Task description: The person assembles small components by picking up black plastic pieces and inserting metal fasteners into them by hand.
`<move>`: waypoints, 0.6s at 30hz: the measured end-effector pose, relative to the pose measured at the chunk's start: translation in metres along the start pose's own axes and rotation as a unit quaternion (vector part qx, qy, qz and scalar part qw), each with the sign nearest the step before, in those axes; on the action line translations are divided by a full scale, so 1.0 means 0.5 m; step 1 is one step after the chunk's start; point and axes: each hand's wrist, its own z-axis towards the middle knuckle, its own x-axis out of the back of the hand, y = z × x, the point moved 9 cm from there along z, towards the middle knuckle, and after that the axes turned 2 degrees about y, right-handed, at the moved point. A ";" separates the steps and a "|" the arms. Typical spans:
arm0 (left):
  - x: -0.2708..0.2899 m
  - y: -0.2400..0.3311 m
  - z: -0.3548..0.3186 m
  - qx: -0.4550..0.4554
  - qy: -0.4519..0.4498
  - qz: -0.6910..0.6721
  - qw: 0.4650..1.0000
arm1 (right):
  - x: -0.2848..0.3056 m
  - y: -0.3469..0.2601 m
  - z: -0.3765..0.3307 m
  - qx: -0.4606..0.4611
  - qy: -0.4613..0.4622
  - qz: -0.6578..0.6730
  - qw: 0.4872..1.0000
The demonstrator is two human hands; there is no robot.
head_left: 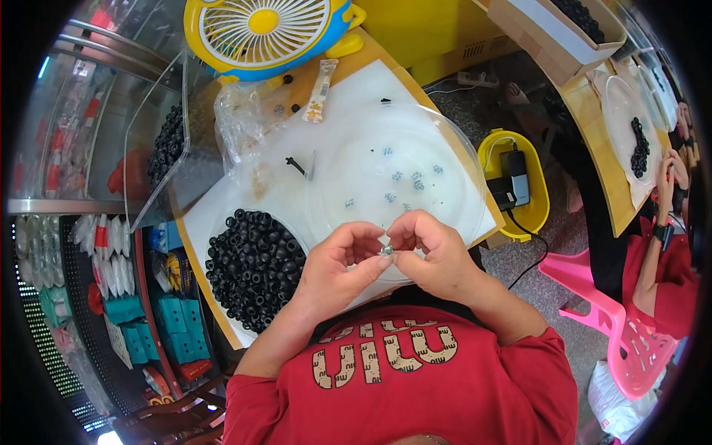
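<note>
Head view: left hand (335,261) and right hand (435,256) are pinching one small metal part (386,251) between fingertips, over the desk's (356,89) near edge beside the black caps (254,267). Judged mid-assembly; next move is calling for fine alignment.

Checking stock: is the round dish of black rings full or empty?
Full: the round dish is heaped with small black rubber rings to its rim.

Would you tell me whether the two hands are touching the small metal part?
Touching: the head view shows left hand and right hand fingertips pinching the small metal part.
</note>
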 end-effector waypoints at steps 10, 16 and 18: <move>-0.006 -0.015 -0.003 0.073 -0.019 -0.019 0.997 | -0.007 0.029 -0.001 -0.090 -0.042 0.105 0.989; -0.003 -0.005 -0.005 0.043 -0.012 0.055 0.997 | 0.001 0.010 0.000 -0.026 -0.023 0.005 0.999; -0.004 -0.004 -0.007 0.037 -0.013 0.067 0.997 | -0.013 0.041 -0.001 -0.121 -0.046 0.189 0.973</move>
